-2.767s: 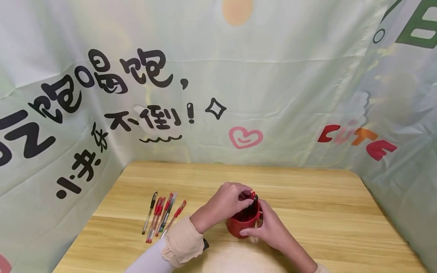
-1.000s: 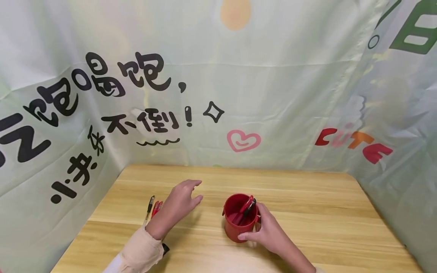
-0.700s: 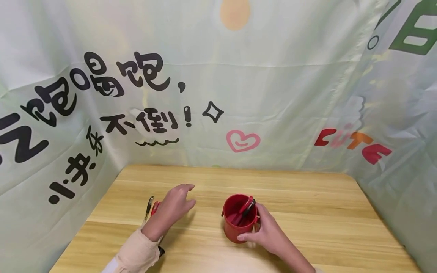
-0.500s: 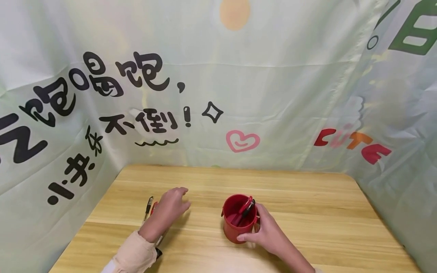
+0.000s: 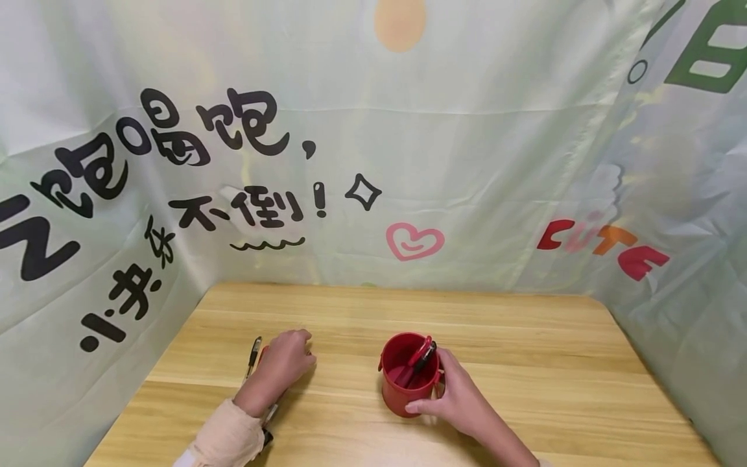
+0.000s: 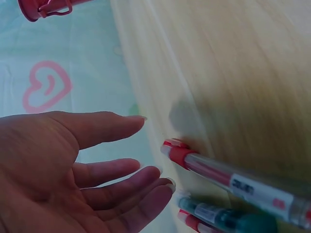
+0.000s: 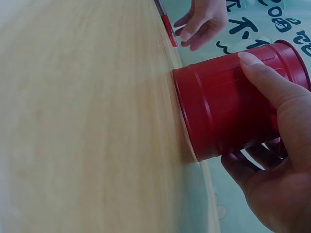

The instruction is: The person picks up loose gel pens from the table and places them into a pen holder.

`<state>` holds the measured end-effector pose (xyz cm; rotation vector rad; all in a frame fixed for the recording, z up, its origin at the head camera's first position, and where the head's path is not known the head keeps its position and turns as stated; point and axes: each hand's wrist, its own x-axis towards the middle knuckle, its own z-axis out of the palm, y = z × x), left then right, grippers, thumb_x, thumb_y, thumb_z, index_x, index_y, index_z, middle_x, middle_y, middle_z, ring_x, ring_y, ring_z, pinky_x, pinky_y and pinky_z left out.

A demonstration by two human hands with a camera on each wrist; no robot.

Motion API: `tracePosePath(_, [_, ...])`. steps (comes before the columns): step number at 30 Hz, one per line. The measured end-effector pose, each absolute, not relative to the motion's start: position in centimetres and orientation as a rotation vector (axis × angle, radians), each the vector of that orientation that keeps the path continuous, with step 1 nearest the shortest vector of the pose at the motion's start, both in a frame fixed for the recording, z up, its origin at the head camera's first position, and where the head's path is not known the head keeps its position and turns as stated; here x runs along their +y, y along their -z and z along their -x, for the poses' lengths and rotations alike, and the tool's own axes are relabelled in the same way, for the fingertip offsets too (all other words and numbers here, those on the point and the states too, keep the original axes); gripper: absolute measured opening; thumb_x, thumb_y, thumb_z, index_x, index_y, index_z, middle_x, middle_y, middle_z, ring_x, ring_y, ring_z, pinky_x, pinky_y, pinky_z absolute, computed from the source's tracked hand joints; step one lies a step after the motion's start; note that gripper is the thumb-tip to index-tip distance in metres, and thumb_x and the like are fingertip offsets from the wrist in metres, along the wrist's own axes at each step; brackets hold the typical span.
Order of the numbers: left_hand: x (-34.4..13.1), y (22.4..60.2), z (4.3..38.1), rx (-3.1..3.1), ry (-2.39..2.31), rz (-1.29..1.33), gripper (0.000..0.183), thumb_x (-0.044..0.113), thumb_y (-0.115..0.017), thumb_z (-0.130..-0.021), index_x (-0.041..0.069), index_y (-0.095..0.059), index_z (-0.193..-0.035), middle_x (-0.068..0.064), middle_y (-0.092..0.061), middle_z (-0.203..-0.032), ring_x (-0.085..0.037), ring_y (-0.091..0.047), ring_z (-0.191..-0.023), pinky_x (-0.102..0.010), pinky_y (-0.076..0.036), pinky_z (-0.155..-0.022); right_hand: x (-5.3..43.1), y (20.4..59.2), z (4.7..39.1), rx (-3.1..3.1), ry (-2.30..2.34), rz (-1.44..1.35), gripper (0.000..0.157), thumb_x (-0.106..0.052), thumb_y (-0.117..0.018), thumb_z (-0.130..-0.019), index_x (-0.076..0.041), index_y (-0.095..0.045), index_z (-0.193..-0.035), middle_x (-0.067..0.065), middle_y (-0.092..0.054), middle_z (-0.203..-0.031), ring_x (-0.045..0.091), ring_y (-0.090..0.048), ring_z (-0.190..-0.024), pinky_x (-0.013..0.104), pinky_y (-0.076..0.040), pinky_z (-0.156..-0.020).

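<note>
My right hand [image 5: 458, 395] grips the side of a small red metal bucket [image 5: 399, 401], its thumb across the front and fingers behind. Inside, a red pen and a black pen [image 5: 426, 363] lean against the right rim. My left hand [image 5: 283, 363] hovers over the pens on the table, fingers loosely bent and holding nothing. Its fingertips come close to a red-capped gel pen [image 6: 243, 187] in the left wrist view, with a teal-tipped pen [image 6: 214, 213] beside it. A black-capped pen [image 5: 254, 353] shows left of that hand; the other pens are mostly hidden beneath the arm.
The wooden table [image 5: 525, 344] reaches back to a printed fabric curtain [image 5: 478, 162], which also rises along the left and right sides. The bucket stands right of the pens, with bare wood between them.
My left hand has let go of pens at the bucket, moved left and sunk toward the pens on the table. The right hand keeps its grip on the bucket.
</note>
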<state>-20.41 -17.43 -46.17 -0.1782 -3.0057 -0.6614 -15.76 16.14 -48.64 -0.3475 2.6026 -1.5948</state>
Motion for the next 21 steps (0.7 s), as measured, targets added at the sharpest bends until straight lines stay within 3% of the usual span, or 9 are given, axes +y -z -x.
tracePosePath(1, [-17.50,46.27,20.40,-3.003,0.658,0.180,0.040,0.003,-0.075,-0.084,-0.007,-0.070,-0.123,-0.010,-0.065,-0.076,-0.009,-0.024,-0.052,-0.025,-0.025,-0.050,16.14,48.62,15.73,2.602,1.595,0.345,0.105,-0.036,-0.101,-0.059,-0.015,-0.048,-0.146,0.004,-0.057,-0.141,0.021,-0.060,-0.128,0.027,-0.055,-0.102])
tracePosePath(4, [-17.70,46.49,20.28,-2.994,0.648,0.201,0.024,0.000,-0.072,-0.084,-0.006,-0.073,-0.107,-0.003,-0.057,-0.066,-0.009,-0.021,-0.053,-0.024,-0.023,-0.050,16.15,48.60,15.68,2.603,1.596,0.342,0.104,-0.036,-0.101,-0.059,-0.014,-0.048,-0.146,0.005,-0.057,-0.141,0.022,-0.060,-0.128,0.028,-0.055,-0.102])
tracePosePath(6, [-17.80,46.57,20.20,-2.999,0.640,0.225,0.004,-0.002,-0.069,-0.083,-0.001,-0.068,-0.086,0.003,-0.041,-0.058,-0.009,-0.020,-0.054,-0.024,-0.021,-0.052,16.17,48.63,15.66,2.603,1.595,0.339,0.104,-0.035,-0.101,-0.059,-0.014,-0.048,-0.146,0.005,-0.057,-0.140,0.022,-0.060,-0.128,0.028,-0.055,-0.102])
tracePosePath(8, [-17.89,46.65,20.10,-3.005,0.636,0.247,0.023,-0.004,-0.068,-0.081,0.008,-0.053,-0.069,0.007,-0.023,-0.059,-0.010,-0.018,-0.055,-0.024,-0.019,-0.053,16.18,48.69,15.65,2.605,1.593,0.337,0.104,-0.036,-0.101,-0.059,-0.014,-0.048,-0.146,0.005,-0.057,-0.140,0.022,-0.060,-0.128,0.027,-0.055,-0.102])
tracePosePath(11, [-18.02,46.72,20.10,-3.022,0.640,0.256,0.041,-0.006,-0.066,-0.079,0.016,-0.035,-0.065,0.007,-0.020,-0.060,-0.010,-0.017,-0.056,-0.024,-0.017,-0.054,16.19,48.75,15.65,2.606,1.591,0.338,0.104,-0.036,-0.101,-0.059,-0.014,-0.048,-0.146,0.005,-0.057,-0.140,0.021,-0.060,-0.128,0.027,-0.055,-0.102])
tracePosePath(21, [-18.11,46.80,20.15,-3.021,0.594,0.261,0.047,-0.012,-0.060,-0.077,0.019,-0.028,-0.062,0.007,-0.017,-0.063,-0.010,-0.016,-0.058,-0.024,-0.016,-0.053,16.26,48.86,15.80,2.615,1.588,0.365,0.105,-0.039,-0.101,-0.059,-0.015,-0.048,-0.147,0.004,-0.057,-0.141,0.021,-0.060,-0.127,0.024,-0.055,-0.101])
